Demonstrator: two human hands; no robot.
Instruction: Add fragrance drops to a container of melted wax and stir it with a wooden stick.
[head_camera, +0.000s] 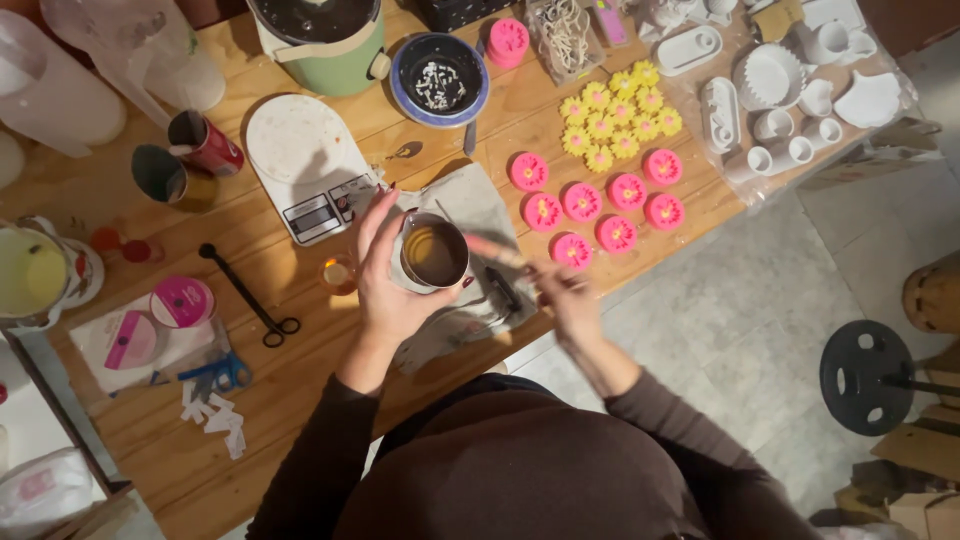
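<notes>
so left hand wraps the left side of a small metal cup, fingers curled round its wall, thumb side near the rim, firm hold. cup stands upright on a grey cloth at the table's near edge, brownish liquid inside. right hand is motion-blurred just right of the cup, seems to pinch a thin stick whose tip points toward the cup rim; how far the fingers are shut cannot be told from the blur. a dark tool lies on the cloth between cup and right hand.

outward: small amber glass just left of the left hand. white kitchen scale behind it, near the wrist line. black wick trimmer scissors lie on the wooden table left of the glass. blue scissors and white paper scraps nearer the edge. pink tape rolls on a white sheet further left. two tin cans behind the scale. green pot and blue bowl at the far side. right of the cloth, pink flower candles in a loose group, yellow flower candles behind them, white moulds on clear plastic far right.
</notes>
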